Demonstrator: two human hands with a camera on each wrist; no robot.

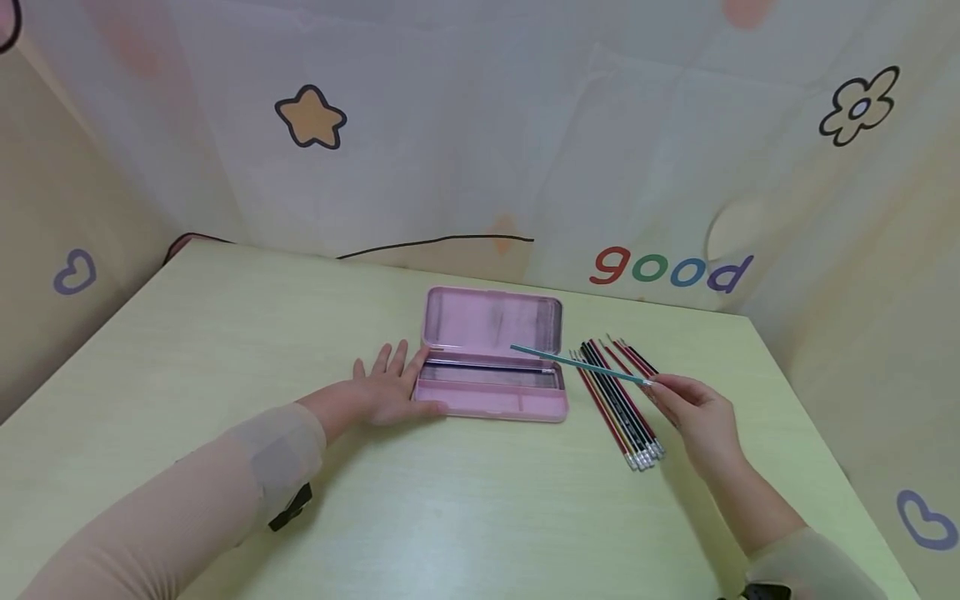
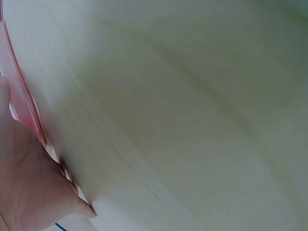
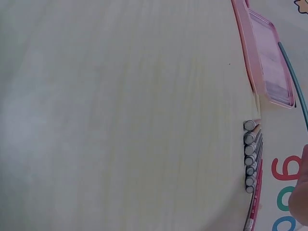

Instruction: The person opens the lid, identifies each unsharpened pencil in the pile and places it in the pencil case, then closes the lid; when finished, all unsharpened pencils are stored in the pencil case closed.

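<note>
A pink pencil case [image 1: 491, 402] lies on the table with its lid raised at the back. Inside its rear compartment is a dark pencil [image 1: 487, 366]. My left hand [image 1: 390, 392] rests at the case's left side, fingers spread and straight, the thumb along the front left corner. My right hand [image 1: 697, 412] pinches a teal pencil [image 1: 585, 364] by its eraser end. The pencil is held in the air, its other end pointing left over the case. Under and beside it lies a loose group of pencils [image 1: 618, 408], red, black and yellow, mostly with their eraser ends toward me.
The pale wooden table [image 1: 450, 508] meets a printed cloth backdrop [image 1: 465, 150] at its back edge. The cloth also hangs along the left and right sides. The word "good" [image 1: 686, 271] is printed behind the pencils.
</note>
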